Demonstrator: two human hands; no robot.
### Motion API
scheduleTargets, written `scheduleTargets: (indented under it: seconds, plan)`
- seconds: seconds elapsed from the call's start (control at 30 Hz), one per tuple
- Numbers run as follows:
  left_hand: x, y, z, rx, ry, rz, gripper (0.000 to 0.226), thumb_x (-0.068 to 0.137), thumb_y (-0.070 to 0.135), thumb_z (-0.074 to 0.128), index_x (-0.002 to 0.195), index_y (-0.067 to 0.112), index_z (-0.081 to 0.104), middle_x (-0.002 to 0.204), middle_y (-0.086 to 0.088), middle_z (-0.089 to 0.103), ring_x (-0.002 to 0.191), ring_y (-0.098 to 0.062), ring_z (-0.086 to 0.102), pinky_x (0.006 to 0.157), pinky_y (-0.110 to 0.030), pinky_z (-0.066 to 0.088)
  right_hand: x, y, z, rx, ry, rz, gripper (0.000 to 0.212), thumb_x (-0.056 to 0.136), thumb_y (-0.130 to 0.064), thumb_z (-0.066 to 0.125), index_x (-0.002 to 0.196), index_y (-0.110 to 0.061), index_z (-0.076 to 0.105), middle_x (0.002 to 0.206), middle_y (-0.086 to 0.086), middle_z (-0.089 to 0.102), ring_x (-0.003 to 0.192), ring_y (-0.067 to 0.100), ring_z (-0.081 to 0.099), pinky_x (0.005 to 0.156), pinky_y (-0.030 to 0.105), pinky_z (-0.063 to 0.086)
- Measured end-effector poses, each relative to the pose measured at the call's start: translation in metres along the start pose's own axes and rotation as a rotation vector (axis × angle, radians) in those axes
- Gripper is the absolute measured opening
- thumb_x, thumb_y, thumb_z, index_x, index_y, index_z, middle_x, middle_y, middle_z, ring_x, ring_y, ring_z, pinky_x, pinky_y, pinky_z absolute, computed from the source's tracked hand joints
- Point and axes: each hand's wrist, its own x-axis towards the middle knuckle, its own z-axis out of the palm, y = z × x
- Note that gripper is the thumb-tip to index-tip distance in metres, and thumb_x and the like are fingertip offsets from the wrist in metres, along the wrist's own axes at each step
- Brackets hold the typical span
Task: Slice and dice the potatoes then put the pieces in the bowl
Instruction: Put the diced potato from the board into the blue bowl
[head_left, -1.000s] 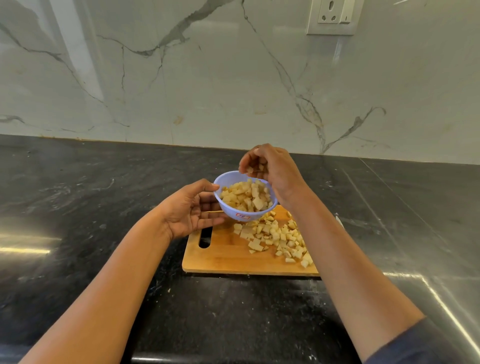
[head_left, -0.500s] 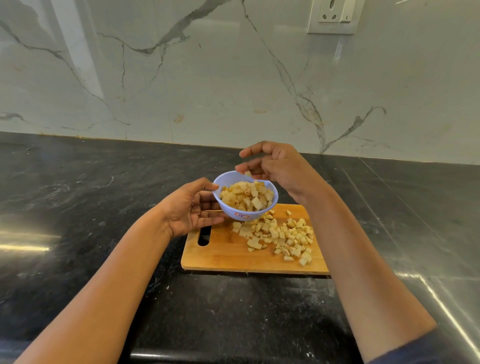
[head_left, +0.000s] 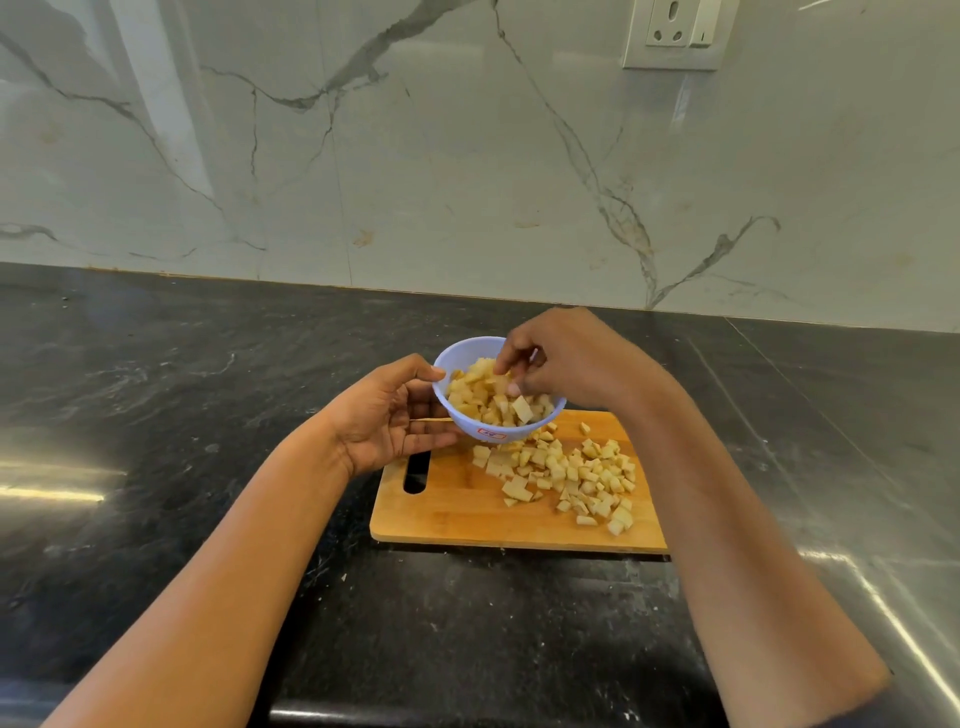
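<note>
Potato pieces (head_left: 571, 478) lay at five o'clock from the right fingers (head_left: 511, 358), bunched over the bowl (head_left: 470, 423), grip unclear; left fingers (head_left: 431, 441) gripped the bowl.

One head-worn wide-angle view looks forward and down from close above the tabletop (head_left: 156, 415); faces the marble wall (head_left: 415, 156); both forearms enter from below

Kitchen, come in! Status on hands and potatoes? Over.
Left hand holds bowl. Right hand touching potato pieces in bowl. More diced potato on cutting board. Nothing blocking.
</note>
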Motion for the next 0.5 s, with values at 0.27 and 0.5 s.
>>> scheduleTargets:
  seconds: [0.27,0.5]
  plan:
    - [-0.002,0.002,-0.003,-0.031,-0.025,0.02,0.027,0.087,0.025,0.055,0.094,0.002,0.068,0.087,-0.014,0.071,0.072,-0.022,0.071,0.057,-0.027,0.059,0.001,0.0,-0.008,0.047,0.217,0.013,0.022,0.088,-0.007,0.062,0.103,-0.018,0.072,0.085,-0.007,0.069,0.073,-0.002,0.059,0.063,0.004,0.04]
    - [-0.002,0.002,-0.001,-0.025,-0.03,0.019,0.025,0.085,0.024,0.056,0.09,0.003,0.068,0.085,-0.013,0.071,0.071,-0.022,0.07,0.06,-0.027,0.059,0.001,-0.009,0.006,-0.116,0.065,-0.144,0.031,0.094,-0.008,0.052,0.119,-0.021,0.066,0.119,-0.003,0.066,0.103,0.008,0.06,0.071,0.012,0.036]
